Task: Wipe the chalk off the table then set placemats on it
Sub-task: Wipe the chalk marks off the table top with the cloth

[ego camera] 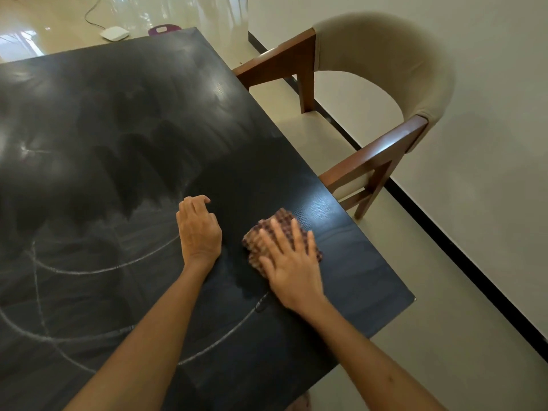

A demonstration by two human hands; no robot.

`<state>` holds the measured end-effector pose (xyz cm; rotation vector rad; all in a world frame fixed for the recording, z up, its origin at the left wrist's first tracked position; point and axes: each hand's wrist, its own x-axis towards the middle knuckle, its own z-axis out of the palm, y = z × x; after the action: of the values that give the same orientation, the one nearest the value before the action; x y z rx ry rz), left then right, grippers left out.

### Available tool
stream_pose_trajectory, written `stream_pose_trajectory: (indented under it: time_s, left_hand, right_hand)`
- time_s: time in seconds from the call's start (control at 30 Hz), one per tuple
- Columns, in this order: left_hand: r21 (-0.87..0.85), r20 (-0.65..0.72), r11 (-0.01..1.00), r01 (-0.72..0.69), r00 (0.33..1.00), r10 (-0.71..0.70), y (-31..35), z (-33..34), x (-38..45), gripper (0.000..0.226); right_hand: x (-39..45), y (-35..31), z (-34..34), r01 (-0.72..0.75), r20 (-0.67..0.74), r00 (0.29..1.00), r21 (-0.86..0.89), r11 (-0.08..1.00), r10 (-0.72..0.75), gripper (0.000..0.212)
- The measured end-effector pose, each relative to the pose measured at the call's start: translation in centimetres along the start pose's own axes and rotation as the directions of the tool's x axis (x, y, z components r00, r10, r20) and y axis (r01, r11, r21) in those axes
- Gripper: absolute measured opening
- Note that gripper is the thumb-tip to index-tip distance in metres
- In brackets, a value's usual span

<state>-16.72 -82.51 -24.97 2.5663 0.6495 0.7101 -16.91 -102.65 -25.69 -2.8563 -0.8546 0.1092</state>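
Note:
A black table [124, 120] fills the left of the view. White chalk lines [89, 269] curve across its near half, and smeared chalk haze covers the middle. A brown checked cloth [278, 222] lies near the right edge. My right hand [289, 262] presses flat on the cloth with straight, spread fingers. My left hand [199, 229] rests on the bare table just left of the cloth, fingers loosely curled, holding nothing. No placemats are in view.
A wooden chair with a beige curved back [385, 63] stands close to the table's right edge. On the floor beyond the far edge lie a white device with a cable [114, 33] and a purple object [164, 29]. A wall runs along the right.

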Motion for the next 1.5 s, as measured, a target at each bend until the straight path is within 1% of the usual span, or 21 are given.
stream_pose_trajectory:
  time_s: [0.1,0.2,0.27,0.3,0.33,0.4,0.5,0.57,0.67,0.8,0.87,0.93,1.0,1.07,1.13,1.17,1.2,1.27,1.37,1.43,1.5]
  left_hand:
    - [0.006,-0.003,1.000,-0.001,1.000,0.001,0.1,0.1,0.0,0.024]
    - [0.006,-0.003,1.000,-0.006,1.000,0.006,0.1,0.1,0.1,0.024]
    - [0.015,-0.003,1.000,-0.010,1.000,0.010,0.1,0.1,0.1,0.023]
    - [0.021,-0.003,1.000,-0.013,1.000,0.013,0.1,0.1,0.1,0.023]
    - [0.025,-0.002,1.000,-0.018,1.000,0.018,0.1,0.1,0.1,0.022]
    - [0.025,-0.001,0.999,-0.026,1.000,0.026,0.1,0.1,0.1,0.022]
    - [0.021,-0.006,0.999,-0.028,1.000,0.028,0.0,0.2,0.1,0.021]
    - [0.018,-0.005,0.999,-0.031,1.000,0.031,0.0,0.2,0.0,0.020]
    - [0.024,-0.008,0.999,-0.037,0.999,0.037,0.0,0.2,0.0,0.020]
    - [0.021,-0.006,0.999,-0.041,0.999,0.041,-0.2,0.4,0.0,0.020]
    - [0.019,-0.001,0.999,-0.049,0.999,0.049,-0.2,0.5,0.0,0.021]
    - [0.020,0.003,0.999,-0.044,0.999,0.044,-0.3,0.5,0.0,0.023]
    - [0.019,0.006,0.999,-0.034,0.999,0.034,-0.3,0.5,0.1,0.025]
    - [0.025,0.009,0.999,-0.035,0.999,0.035,-0.2,0.5,0.1,0.027]
    - [0.030,0.010,0.999,-0.040,0.999,0.040,0.0,0.4,0.0,0.027]
    - [0.027,0.011,0.999,-0.042,0.999,0.042,0.1,0.4,0.0,0.027]
    - [0.023,0.009,0.999,-0.041,0.999,0.041,0.2,0.3,0.0,0.027]
    - [0.018,0.006,0.999,-0.034,0.999,0.034,0.2,0.4,0.0,0.026]
    - [0.015,-0.004,0.999,-0.032,0.999,0.032,0.1,0.4,0.1,0.026]
    - [0.017,-0.010,0.999,-0.035,0.999,0.035,0.2,0.4,0.1,0.026]
    - [0.014,-0.015,1.000,-0.026,1.000,0.026,0.2,0.4,0.2,0.025]
  right_hand:
    - [1.1,5.2,-1.1,-0.227,-0.019,0.974,-0.017,0.974,0.227,0.055]
    - [0.9,9.5,-2.0,-0.426,-0.018,0.905,-0.010,0.905,0.425,0.057]
    - [0.4,10.4,-2.2,-0.510,-0.022,0.860,-0.007,0.860,0.510,0.058]
    - [0.3,10.3,-2.2,-0.526,-0.026,0.850,-0.007,0.851,0.526,0.058]
    - [0.1,10.0,-2.3,-0.527,-0.030,0.850,-0.007,0.850,0.526,0.058]
    - [-0.3,8.7,-2.3,-0.480,-0.024,0.877,-0.006,0.877,0.480,0.057]
    - [-2.3,4.6,-1.8,-0.281,-0.003,0.960,0.019,0.959,0.281,0.055]
    - [-4.7,0.8,-0.8,-0.133,0.002,0.991,0.043,0.990,0.133,0.056]
    - [-8.3,-3.5,1.0,0.002,0.001,1.000,0.034,0.999,-0.002,0.056]
    - [-10.1,-3.4,1.3,0.094,0.004,0.996,-0.026,0.995,-0.094,0.054]
    - [-9.4,-2.0,0.8,0.052,0.009,0.999,-0.018,0.998,-0.052,0.054]
    - [-8.3,0.7,0.1,-0.079,0.003,0.997,-0.014,0.997,0.079,0.054]
    - [-7.5,4.7,-0.6,-0.241,-0.013,0.971,-0.038,0.970,0.240,0.055]
    - [-7.5,9.2,-1.5,-0.417,-0.032,0.909,-0.034,0.908,0.416,0.054]
    - [-8.2,12.7,-2.2,-0.571,-0.026,0.821,-0.001,0.821,0.571,0.054]
    - [-8.7,13.8,-2.4,-0.623,-0.006,0.782,0.029,0.781,0.624,0.055]
    - [-9.2,14.3,-2.5,-0.651,0.017,0.758,0.056,0.757,0.652,0.056]
    - [-9.9,14.3,-2.5,-0.647,0.025,0.762,0.052,0.761,0.647,0.057]
    - [-10.8,12.5,-2.6,-0.572,-0.038,0.820,-0.020,0.820,0.571,0.055]
    - [-11.8,9.9,-2.7,-0.482,-0.085,0.874,-0.024,0.876,0.479,0.054]
    - [-13.6,6.0,-1.8,-0.337,-0.086,0.939,-0.029,0.941,0.333,0.054]
